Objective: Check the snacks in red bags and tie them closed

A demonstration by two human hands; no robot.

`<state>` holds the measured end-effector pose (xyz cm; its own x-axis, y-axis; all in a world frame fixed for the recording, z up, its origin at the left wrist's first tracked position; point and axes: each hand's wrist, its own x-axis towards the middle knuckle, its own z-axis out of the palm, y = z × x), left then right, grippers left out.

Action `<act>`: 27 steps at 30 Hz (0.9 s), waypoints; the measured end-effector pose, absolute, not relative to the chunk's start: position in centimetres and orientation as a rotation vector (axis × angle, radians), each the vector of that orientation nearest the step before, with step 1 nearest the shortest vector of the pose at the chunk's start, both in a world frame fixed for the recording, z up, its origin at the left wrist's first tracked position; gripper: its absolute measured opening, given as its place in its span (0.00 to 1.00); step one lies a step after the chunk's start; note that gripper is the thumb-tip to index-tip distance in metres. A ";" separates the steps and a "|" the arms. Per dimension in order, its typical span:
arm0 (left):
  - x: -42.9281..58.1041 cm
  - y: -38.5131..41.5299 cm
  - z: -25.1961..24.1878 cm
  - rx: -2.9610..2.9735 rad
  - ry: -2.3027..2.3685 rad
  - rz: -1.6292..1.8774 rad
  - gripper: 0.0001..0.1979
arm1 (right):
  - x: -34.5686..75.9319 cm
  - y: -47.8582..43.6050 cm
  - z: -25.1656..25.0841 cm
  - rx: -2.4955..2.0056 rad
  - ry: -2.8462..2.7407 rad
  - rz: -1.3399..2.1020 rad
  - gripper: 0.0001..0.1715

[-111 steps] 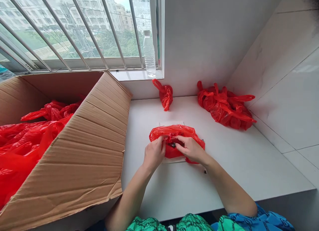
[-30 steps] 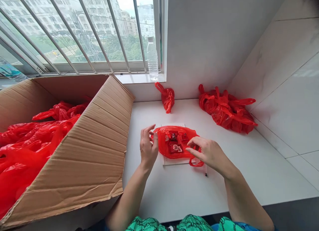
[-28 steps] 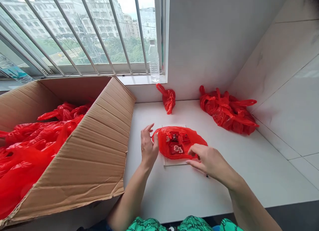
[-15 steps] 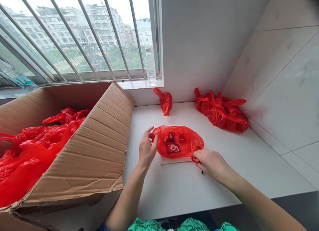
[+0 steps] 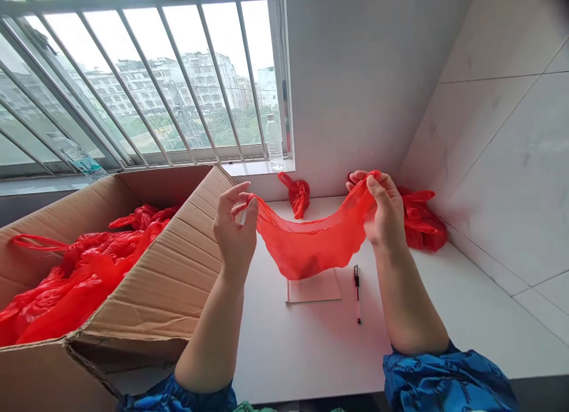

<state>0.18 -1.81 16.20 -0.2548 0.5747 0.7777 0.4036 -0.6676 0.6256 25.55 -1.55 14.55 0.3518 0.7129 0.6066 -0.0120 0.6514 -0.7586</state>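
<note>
A thin red plastic bag (image 5: 311,246) hangs stretched between my two hands above the white table. My left hand (image 5: 236,219) pinches one end of it between thumb and fingers. The opposite end is gripped by my right hand (image 5: 383,207), raised to about the same height. A dark patch shows through the sagging bottom of the bag; what lies inside is otherwise hidden. Beneath the bag is a pale notebook or paper pad (image 5: 313,288), partly covered from view. To its right lies a pen (image 5: 357,293) with a black cap.
At left, a large cardboard box (image 5: 164,270) holds many red plastic bags (image 5: 93,258). By the wall sits a small tied red bag (image 5: 299,197), with a pile of red bags (image 5: 422,219) behind my right hand. A plastic bottle (image 5: 274,142) stands on the windowsill.
Both hands have lifted the red bag off the pad, pulling it taut between them. The wrapped sweets seen inside before are now out of sight. The pen and pad are uncovered more.
</note>
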 end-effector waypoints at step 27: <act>3.6 -0.8 9.9 1.738 0.809 1.040 0.21 | 20.2 -0.5 12.1 -0.835 -1.405 0.952 0.20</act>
<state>3.57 -0.80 9.91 0.4255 0.8558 0.2941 0.0744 -0.3570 0.9312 20.19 -0.51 12.11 -0.0594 0.9090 0.4126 -0.0464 0.4104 -0.9107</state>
